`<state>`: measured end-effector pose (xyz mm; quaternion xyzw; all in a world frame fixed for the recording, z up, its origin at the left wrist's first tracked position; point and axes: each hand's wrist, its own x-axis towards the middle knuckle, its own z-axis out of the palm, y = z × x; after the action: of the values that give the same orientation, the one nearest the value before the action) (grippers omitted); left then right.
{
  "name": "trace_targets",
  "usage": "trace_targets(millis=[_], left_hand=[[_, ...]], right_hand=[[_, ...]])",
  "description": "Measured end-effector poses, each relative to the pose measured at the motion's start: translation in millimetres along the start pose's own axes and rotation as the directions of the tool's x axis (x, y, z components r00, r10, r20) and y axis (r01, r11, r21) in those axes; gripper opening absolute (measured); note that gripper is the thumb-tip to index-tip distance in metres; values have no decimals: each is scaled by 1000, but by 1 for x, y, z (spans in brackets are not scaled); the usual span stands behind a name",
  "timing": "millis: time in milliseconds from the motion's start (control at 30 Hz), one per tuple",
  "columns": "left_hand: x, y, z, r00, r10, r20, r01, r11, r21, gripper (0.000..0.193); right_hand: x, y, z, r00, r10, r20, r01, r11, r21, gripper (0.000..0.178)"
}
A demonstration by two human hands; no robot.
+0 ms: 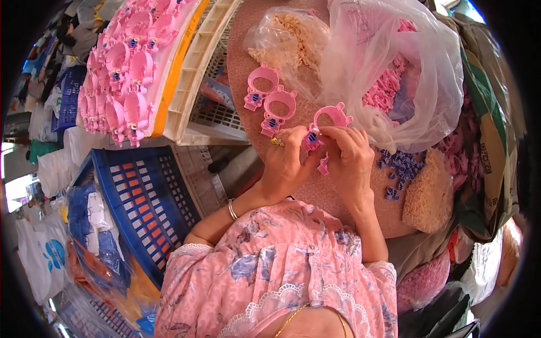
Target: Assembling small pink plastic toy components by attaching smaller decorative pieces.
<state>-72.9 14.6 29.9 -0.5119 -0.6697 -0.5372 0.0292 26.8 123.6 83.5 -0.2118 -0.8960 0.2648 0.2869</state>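
Note:
Both my hands are together over the pinkish round table (298, 188). Between them is a pink plastic ring toy (332, 116) with rounded ears and a small blue part at its lower end. My left hand (284, 166) pinches it by that blue end. My right hand (350, 163) has thumb and forefinger closed on it just below the ring. A small pink piece (323, 165) shows between my hands; which fingers touch it I cannot tell. Two similar pink ring toys, an upper one (273, 78) and a lower one (291, 104), lie on the table beyond my left hand.
A clear bag of cream-coloured parts (298, 39) and a bag of pink parts (389, 93) lie at the back. Loose blue parts (399, 172) and a cream pile (429, 194) sit on the right. Leftward are a tray of pink toys (127, 73) and a blue basket (149, 197).

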Motion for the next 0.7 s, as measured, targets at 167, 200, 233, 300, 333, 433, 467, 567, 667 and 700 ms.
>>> trace_targets(millis=[167,200,233,300,333,433,467,567,667,700], left_hand=[[-3,-2,0,999,42,18,-42,999,32,51],[-4,-3,0,999,38,19,-38,999,28,52],[-5,-3,0,999,37,18,-37,999,29,52],[-6,-3,-1,999,36,37,-36,999,15,49],[-6,-3,-1,999,35,37,-35,999,15,49],[-8,-4,-1,996,82,46,-82,997,-3,50],[-11,-5,1,995,95,13,-95,995,-23,51],[-11,-8,-2,996,95,-3,-95,993,-64,55],[-9,-5,-7,999,52,-15,-54,993,-102,58],[-8,-4,-8,999,23,-41,-28,992,-124,58]], right_hand=[[0,-4,-2,999,13,42,-11,998,-60,19],[1,-6,-3,998,19,67,-13,996,-88,19],[1,-7,-4,997,18,68,-12,996,-88,19],[1,-8,-4,994,59,94,-48,992,-118,19],[2,-8,-4,994,59,96,-48,992,-119,19],[5,-9,-3,998,24,52,-16,987,-159,19],[4,-10,-3,998,33,55,-22,981,-192,18],[4,-13,-3,997,48,60,-32,972,-232,19],[8,-18,-6,998,66,24,-61,987,-148,22],[9,-20,-6,996,85,-14,-86,995,-56,23]])
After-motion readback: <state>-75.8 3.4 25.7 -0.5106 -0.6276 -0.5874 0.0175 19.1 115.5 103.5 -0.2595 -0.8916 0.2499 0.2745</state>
